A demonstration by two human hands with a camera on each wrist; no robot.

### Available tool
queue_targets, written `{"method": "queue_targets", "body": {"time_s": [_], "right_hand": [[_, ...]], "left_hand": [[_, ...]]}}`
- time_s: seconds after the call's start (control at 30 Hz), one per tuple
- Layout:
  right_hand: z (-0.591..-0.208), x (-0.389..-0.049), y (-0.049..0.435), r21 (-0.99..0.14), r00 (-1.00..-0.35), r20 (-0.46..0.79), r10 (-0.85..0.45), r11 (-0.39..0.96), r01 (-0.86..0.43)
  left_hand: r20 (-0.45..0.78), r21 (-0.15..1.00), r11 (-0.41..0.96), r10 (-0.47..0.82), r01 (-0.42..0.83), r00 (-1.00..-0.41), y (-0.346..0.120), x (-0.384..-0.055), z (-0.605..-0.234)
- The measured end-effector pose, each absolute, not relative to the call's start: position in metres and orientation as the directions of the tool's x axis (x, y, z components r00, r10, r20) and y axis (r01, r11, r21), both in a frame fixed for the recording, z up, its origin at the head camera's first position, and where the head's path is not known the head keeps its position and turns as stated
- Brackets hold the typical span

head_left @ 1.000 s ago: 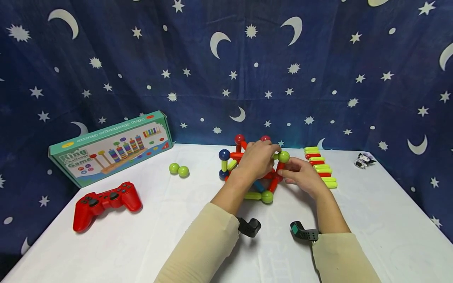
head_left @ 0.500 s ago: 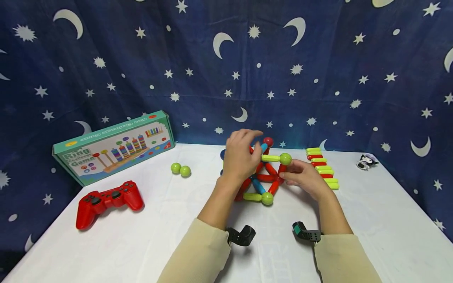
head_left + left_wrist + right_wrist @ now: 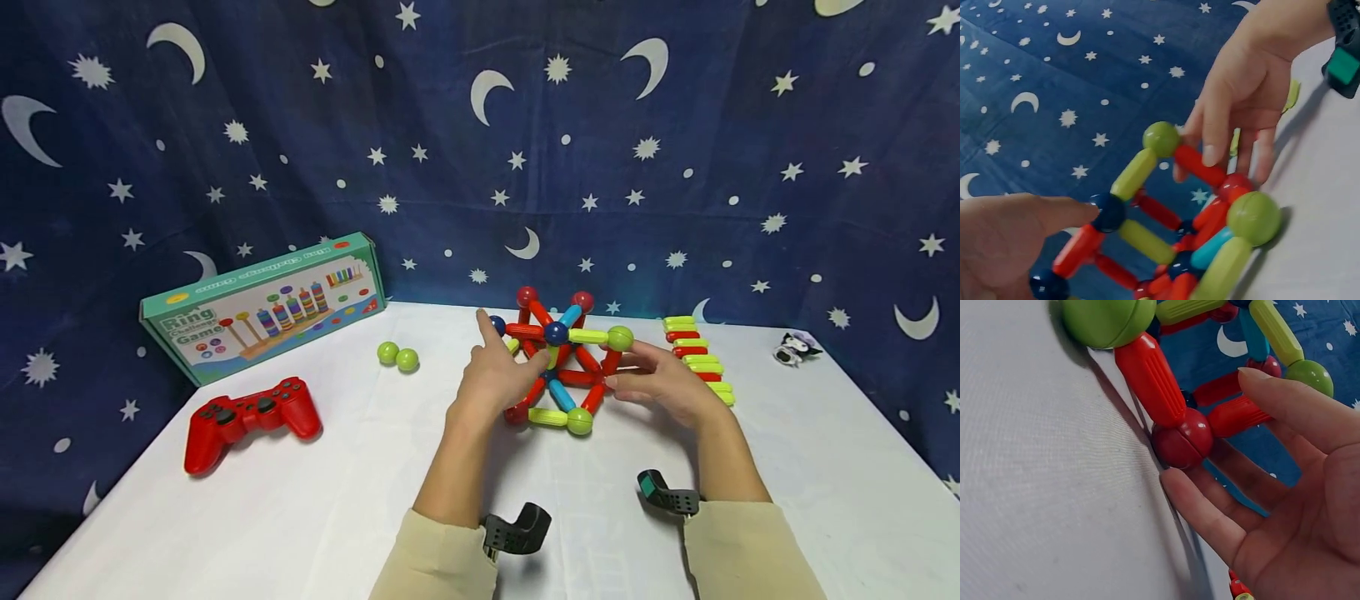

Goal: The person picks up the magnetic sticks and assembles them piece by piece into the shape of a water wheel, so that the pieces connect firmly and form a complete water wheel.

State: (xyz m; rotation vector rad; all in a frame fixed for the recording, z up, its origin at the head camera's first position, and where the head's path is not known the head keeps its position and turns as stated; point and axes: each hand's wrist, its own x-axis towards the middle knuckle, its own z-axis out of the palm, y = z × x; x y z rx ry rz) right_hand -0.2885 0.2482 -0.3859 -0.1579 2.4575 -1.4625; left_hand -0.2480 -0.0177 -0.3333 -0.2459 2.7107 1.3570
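In the head view, a frame of red, blue and lime magnetic sticks (image 3: pixel 580 377) joined by balls stands on the table. My left hand (image 3: pixel 491 379) is at its left side, index finger extended upward. Its thumb reaches the dark blue top ball (image 3: pixel 556 333); in the left wrist view the digit meets that dark blue ball (image 3: pixel 1108 212). On the right side, my right hand (image 3: pixel 663 383) pinches an upright red stick (image 3: pixel 1232 417) under the lime corner ball (image 3: pixel 619 337). In the right wrist view its other fingers pass beneath the red ball (image 3: pixel 1183 439).
Several lime and red sticks (image 3: pixel 703 358) lie in a row right of the frame, with a small figurine (image 3: pixel 797 348) beyond. Two lime balls (image 3: pixel 397 357), a red game controller (image 3: pixel 253 423) and a Ring Challenge Game box (image 3: pixel 262 308) are at left. A starry curtain (image 3: pixel 450 167) hangs behind.
My left hand has drawn back from the top of the frame to its left side, uncovering the dark blue ball and upper sticks. My right hand keeps its place. The head view has turned slightly left.
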Motion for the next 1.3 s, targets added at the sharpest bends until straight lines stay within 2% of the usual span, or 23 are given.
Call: {"method": "queue_targets", "body": {"time_s": [0.2,0.4,0.67,0.8,0.97,1.1,1.3], "right_hand": [[-0.383,-0.285,0.248,-0.899,-0.946,-0.185,-0.264,0.434,0.055],[-0.380,-0.283,0.250,-0.940,-0.927,-0.205,-0.313,0.326,0.098],[-0.374,-0.277,0.253,-0.941,-0.843,-0.274,-0.463,0.311,0.135],[-0.371,-0.275,0.255,-0.935,-0.815,-0.297,-0.497,0.325,0.143],[-0.375,-0.280,0.264,-0.955,-0.899,-0.236,-0.368,0.258,0.145],[-0.383,-0.287,0.261,-0.967,-0.944,-0.195,-0.267,0.212,0.140],[-0.387,-0.292,0.245,-0.968,-0.939,-0.184,-0.290,0.219,0.122]], "left_hand": [[-0.034,0.839,0.536,-0.116,-0.091,-0.993,-0.008,-0.250,-0.351],[0.066,0.874,0.486,-0.124,-0.003,-0.990,-0.008,-0.260,-0.369],[0.196,0.850,0.486,0.061,0.201,-0.979,-0.031,-0.292,-0.400],[0.159,0.853,0.505,-0.015,0.130,-0.987,-0.038,-0.292,-0.394],[0.006,0.870,0.489,-0.129,-0.058,-0.992,-0.038,-0.276,-0.375],[-0.088,0.838,0.527,-0.132,-0.145,-0.987,-0.037,-0.262,-0.359],[-0.169,0.775,0.604,-0.086,-0.186,-0.982,-0.036,-0.249,-0.350]]}}
